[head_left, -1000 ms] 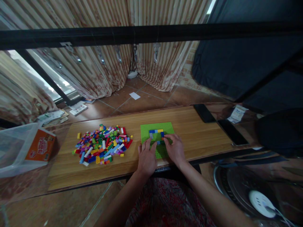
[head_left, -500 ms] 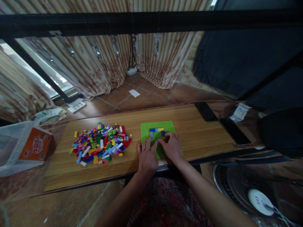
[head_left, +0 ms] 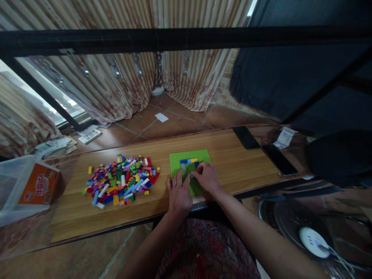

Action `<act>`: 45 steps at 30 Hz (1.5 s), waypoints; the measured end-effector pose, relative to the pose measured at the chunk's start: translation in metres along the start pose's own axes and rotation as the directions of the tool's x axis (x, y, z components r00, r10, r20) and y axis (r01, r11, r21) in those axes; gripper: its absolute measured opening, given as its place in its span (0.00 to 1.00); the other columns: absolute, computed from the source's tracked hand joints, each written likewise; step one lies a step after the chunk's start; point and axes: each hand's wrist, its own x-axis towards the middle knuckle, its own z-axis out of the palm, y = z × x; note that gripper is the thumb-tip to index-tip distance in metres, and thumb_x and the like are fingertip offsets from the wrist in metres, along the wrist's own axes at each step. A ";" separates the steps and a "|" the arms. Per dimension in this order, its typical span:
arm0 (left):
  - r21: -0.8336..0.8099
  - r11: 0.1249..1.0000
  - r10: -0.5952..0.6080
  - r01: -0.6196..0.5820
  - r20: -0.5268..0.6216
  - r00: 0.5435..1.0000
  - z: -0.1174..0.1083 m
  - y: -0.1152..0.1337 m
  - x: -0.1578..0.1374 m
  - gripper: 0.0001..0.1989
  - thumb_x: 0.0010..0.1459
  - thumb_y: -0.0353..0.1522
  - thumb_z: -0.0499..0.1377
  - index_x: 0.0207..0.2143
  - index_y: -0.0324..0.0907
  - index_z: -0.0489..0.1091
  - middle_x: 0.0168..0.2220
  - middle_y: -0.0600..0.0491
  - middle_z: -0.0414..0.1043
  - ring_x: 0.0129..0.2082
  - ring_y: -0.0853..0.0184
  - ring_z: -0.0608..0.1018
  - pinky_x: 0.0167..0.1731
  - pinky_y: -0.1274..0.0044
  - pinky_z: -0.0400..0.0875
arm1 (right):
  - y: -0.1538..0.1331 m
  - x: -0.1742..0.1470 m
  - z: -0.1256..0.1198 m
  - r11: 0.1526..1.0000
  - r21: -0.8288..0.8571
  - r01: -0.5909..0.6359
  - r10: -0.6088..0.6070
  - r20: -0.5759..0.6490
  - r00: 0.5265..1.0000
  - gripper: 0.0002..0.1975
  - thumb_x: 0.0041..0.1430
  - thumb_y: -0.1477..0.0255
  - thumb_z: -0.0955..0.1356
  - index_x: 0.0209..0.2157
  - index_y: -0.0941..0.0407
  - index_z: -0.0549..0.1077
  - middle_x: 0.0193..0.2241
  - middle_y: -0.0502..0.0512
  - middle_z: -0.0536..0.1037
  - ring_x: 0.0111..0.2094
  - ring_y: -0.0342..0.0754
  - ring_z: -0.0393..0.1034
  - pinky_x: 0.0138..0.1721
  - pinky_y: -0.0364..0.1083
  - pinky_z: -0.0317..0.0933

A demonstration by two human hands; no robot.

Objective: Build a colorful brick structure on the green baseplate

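A green studded baseplate (head_left: 173, 159) lies on the wooden board in front of me. On it stands a partial outline of toy bricks, with a blue and yellow row (head_left: 188, 161) along its far side and a pale grey brick (head_left: 183, 166) on its left. My left hand (head_left: 179, 195) rests on the plate's near left part, fingers stretched out and apart. My right hand (head_left: 207, 177) bends over the right side of the outline, partly hiding it. Its fingers close around a small blue brick (head_left: 191, 175) by my left index fingertip; most of that brick is hidden.
A heap of mixed toy bricks (head_left: 122, 180) covers the left of the wooden board (head_left: 232, 166). Further left stands a clear plastic box (head_left: 17, 178) with an orange label. Two dark phones (head_left: 246, 137) lie at the right end. A black bar (head_left: 162, 40) crosses beyond the board.
The whole view has shifted slightly to the left. Both hands stay at nearly the same places on the baseplate, and the brick outline looks the same.
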 end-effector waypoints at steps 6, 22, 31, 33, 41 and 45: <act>-0.032 0.999 -0.004 0.002 -0.061 0.998 -0.005 0.001 -0.004 0.25 0.61 0.27 0.48 0.61 0.41 0.60 0.64 0.41 0.56 0.63 0.54 0.60 0.60 0.57 0.55 | 0.022 0.013 -0.017 0.979 0.205 0.007 -0.011 0.020 1.000 0.16 0.60 0.60 0.61 0.30 0.56 0.73 0.27 0.56 0.78 0.31 0.49 0.71 0.34 0.48 0.64; -0.012 0.997 0.072 -0.072 -0.003 0.997 0.005 0.011 0.001 0.22 0.63 0.36 0.51 0.59 0.46 0.61 0.63 0.45 0.58 0.62 0.53 0.60 0.59 0.48 0.50 | 0.029 0.015 -0.008 0.973 0.082 0.214 -0.211 -0.050 0.976 0.11 0.58 0.67 0.63 0.35 0.56 0.75 0.36 0.59 0.76 0.38 0.52 0.69 0.43 0.52 0.64; -0.185 0.978 0.076 -0.094 -0.102 0.992 0.000 0.007 -0.016 0.23 0.61 0.33 0.53 0.59 0.47 0.62 0.63 0.47 0.59 0.62 0.56 0.61 0.60 0.54 0.52 | 0.032 0.006 -0.006 0.947 0.020 0.319 -0.315 -0.113 0.942 0.14 0.61 0.68 0.59 0.35 0.57 0.75 0.35 0.61 0.75 0.38 0.53 0.68 0.42 0.53 0.62; -0.225 0.965 0.098 -0.131 -0.152 0.984 -0.003 0.001 -0.031 0.22 0.61 0.31 0.53 0.57 0.45 0.64 0.61 0.47 0.62 0.60 0.58 0.63 0.60 0.59 0.56 | 0.034 0.006 -0.004 0.943 -0.018 0.332 -0.332 -0.125 0.935 0.14 0.61 0.68 0.59 0.35 0.57 0.75 0.35 0.61 0.75 0.38 0.53 0.68 0.42 0.52 0.63; -0.312 0.948 -0.181 0.068 -0.351 0.919 -0.026 -0.055 -0.091 0.11 0.63 0.28 0.51 0.43 0.42 0.71 0.45 0.47 0.74 0.47 0.63 0.74 0.49 0.68 0.70 | 0.042 0.007 0.000 0.919 -0.156 0.362 -0.384 -0.145 0.912 0.14 0.59 0.69 0.60 0.36 0.57 0.75 0.35 0.61 0.75 0.38 0.54 0.68 0.42 0.52 0.63; -0.293 0.939 -0.303 0.181 -0.453 0.838 -0.037 -0.088 -0.107 0.09 0.62 0.28 0.52 0.40 0.42 0.71 0.41 0.48 0.74 0.43 0.64 0.75 0.45 0.69 0.72 | 0.046 0.008 0.001 0.901 -0.188 0.391 -0.420 -0.153 0.895 0.13 0.59 0.68 0.60 0.36 0.56 0.75 0.35 0.61 0.75 0.38 0.54 0.69 0.42 0.52 0.64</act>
